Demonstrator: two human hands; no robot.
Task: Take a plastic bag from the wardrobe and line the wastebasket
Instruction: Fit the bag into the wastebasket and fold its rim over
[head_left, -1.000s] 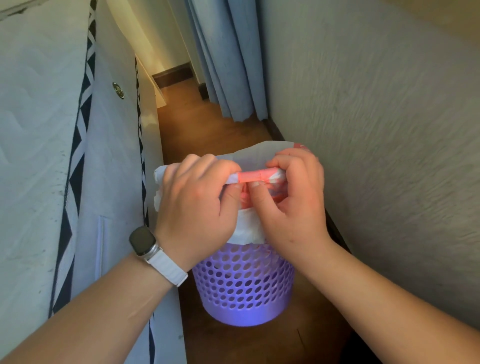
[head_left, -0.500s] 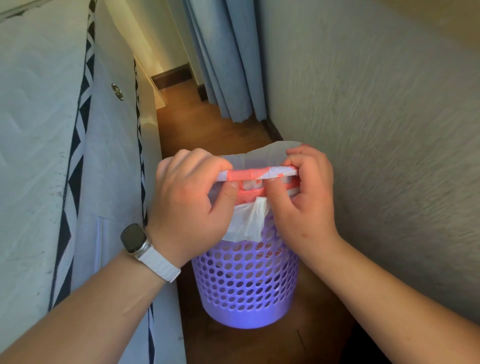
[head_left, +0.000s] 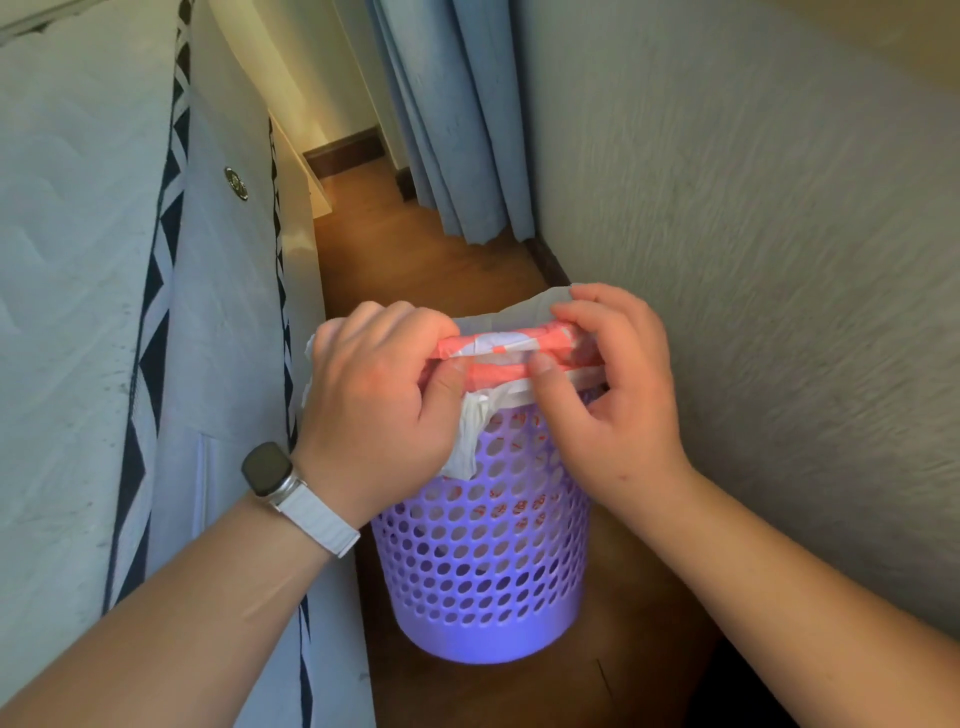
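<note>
Now we pinch plastic bag (head_left: 506, 345) rim between left hand (head_left: 374, 400) and right hand (head_left: 618, 395), both closed, above wastebasket (head_left: 483, 551).

Wastebasket (head_left: 483, 561) on floor (head_left: 415, 260), between mattress (head_left: 78, 312) at left and wall (head_left: 753, 234) at right.

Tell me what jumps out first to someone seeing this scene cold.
The purple perforated plastic wastebasket stands on the wooden floor, centre frame, between a white mattress and a grey wall. Over its rim, the left hand and right hand pinch a white-and-pink plastic bag.
</note>
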